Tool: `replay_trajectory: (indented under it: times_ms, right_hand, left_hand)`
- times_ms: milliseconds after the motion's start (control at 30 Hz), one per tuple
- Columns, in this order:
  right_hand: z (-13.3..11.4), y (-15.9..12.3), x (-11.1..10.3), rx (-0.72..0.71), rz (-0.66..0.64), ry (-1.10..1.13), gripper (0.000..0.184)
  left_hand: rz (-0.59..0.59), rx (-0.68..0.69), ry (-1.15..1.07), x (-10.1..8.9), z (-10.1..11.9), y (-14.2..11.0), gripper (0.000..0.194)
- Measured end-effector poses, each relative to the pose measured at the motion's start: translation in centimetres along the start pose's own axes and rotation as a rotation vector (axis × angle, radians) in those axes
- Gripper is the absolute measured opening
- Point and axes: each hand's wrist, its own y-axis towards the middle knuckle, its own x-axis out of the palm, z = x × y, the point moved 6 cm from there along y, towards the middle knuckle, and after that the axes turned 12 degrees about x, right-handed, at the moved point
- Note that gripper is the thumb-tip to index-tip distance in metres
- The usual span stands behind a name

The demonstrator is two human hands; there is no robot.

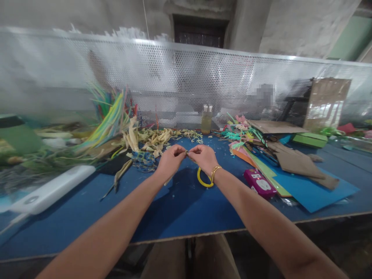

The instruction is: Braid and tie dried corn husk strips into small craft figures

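Note:
My left hand [171, 158] and my right hand [203, 157] meet above the blue table [180, 209], fingertips pinched together on a thin pale strip [186, 153] held between them. The strip is too small to make out in detail. A gold bracelet sits on my right wrist. Just below that wrist a yellow ring [203, 180] lies on the table. A heap of dried husk strips [154, 140] lies just beyond my hands.
A perforated metal screen [186, 73] closes off the back of the table. Coloured strips [112, 112] and a white flat device [50, 190] are at left. A small bottle [206, 119], paper scraps, scissors [258, 149], brown and blue sheets and a pink case [259, 183] lie at right.

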Motion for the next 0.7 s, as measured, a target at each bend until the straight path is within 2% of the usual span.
replay_trajectory:
  times_ms: [167,333,533,700]
  right_hand:
    - [-1.9,-1.4,-1.2,-0.118,0.122,-0.157,0.008]
    - [-2.8,-2.0,-1.3,-0.245,0.195,-0.3,0.006]
    - [-3.3,-2.1,-1.2,-0.325,0.212,-0.403,0.005]
    - [-3.7,-2.4,-1.0,-0.358,0.202,-0.413,0.006]
  left_hand:
    - [-0.004,-0.008,-0.094,0.2,-0.2,0.1,0.011]
    - [-0.02,0.006,-0.065,0.2,0.0,0.1,0.011]
    - [-0.049,-0.025,-0.045,0.2,-0.1,0.2,0.015]
    - [-0.051,0.066,0.078,0.0,0.0,0.2,0.011]
